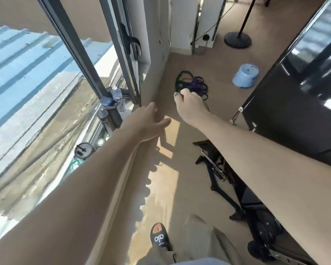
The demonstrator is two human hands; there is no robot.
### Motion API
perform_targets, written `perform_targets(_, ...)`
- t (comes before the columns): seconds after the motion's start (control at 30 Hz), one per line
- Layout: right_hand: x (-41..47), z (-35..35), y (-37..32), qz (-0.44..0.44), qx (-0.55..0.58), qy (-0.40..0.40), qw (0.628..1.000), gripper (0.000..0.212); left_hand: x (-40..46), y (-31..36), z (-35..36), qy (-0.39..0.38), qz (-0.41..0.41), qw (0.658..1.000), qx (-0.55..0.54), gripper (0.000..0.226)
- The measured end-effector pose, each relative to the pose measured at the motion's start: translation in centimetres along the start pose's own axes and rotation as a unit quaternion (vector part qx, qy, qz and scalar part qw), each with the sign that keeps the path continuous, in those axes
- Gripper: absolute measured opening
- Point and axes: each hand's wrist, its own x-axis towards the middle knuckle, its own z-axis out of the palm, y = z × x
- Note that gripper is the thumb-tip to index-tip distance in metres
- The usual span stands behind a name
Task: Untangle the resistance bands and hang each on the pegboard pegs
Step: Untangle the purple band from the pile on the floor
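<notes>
The resistance bands [194,84] lie in a tangled heap on the tan floor ahead, with green, purple and black loops. Both my arms stretch out in front of me. My right hand [190,104] hangs in the air in front of the near edge of the heap, fingers loosely bent, and I see nothing in its grip. My left hand [151,121] is lower left, fingers straight, beside the wall under the window. No pegboard is in view.
A window frame [122,54] and a sill with bottles [118,100] run along the left. A pale blue bucket [246,75] lies right of the bands. A glossy black cabinet [294,92] fills the right, black exercise gear [218,169] lies at its foot, and a stand base [237,40] is farther back.
</notes>
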Motion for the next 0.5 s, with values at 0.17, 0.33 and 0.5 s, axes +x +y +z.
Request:
perform_targets(0.17,8.0,-2.1,2.7,0.046,0.025,0.035,0.998,0.044,9.5,2.4,-1.5,-0.020,0.058,0.998,0.028,0.071)
perform_targets(0.33,18.1,-3.7,7.5,0.079,0.028,0.046,0.995,0.047,20.5,5.8,-1.6,-0.038,0.071,0.995,0.051,0.069)
perform_targets(0.5,28.2,-5.9,12.1,0.107,0.018,0.011,0.994,0.051,31.5,8.9,-2.2,-0.059,0.054,0.996,0.044,0.068)
